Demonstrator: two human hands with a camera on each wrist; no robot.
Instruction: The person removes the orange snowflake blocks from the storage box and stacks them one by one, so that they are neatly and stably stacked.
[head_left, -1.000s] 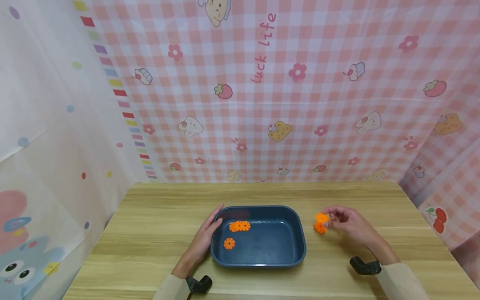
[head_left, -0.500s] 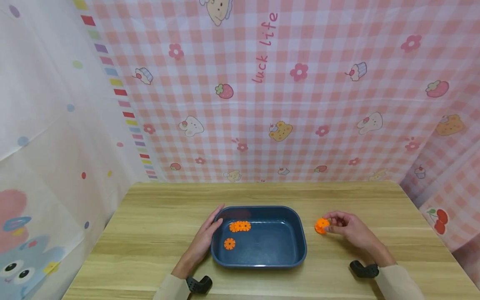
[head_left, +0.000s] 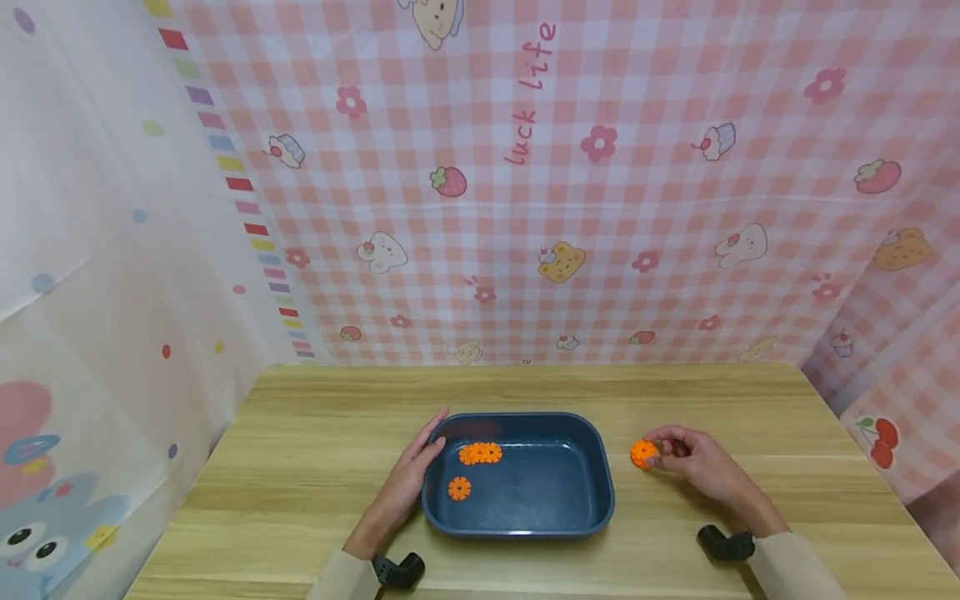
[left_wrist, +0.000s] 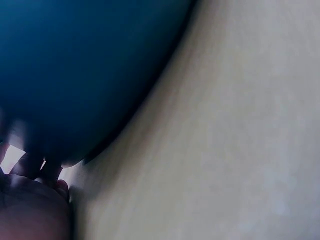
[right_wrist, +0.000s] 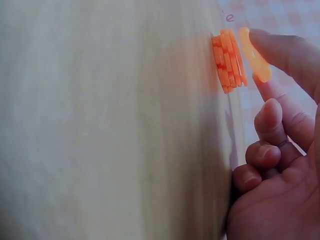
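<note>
In the head view, my right hand [head_left: 693,457] pinches an orange snowflake disc [right_wrist: 255,55] between thumb and forefinger. Just under it, on the wooden table, is a stack of several similar discs [right_wrist: 228,61]; the right wrist view shows a narrow gap between disc and stack. The other right fingers are curled toward the palm. At the left side of a dark blue tray [head_left: 525,508], my left hand [head_left: 408,477] rests with fairly straight fingers along the outer wall, thumb at the rim. In the left wrist view those fingers are partly hidden by the tray.
Inside the tray, several orange discs [head_left: 480,452] overlap near the back left, and a single disc [head_left: 460,488] lies nearer the front. A pink checked curtain [head_left: 465,217] hangs behind the table [head_left: 315,442].
My right hand has come down slightly with its disc, which now covers most of the stack in the head view. The left hand and the tray stay in place.
</note>
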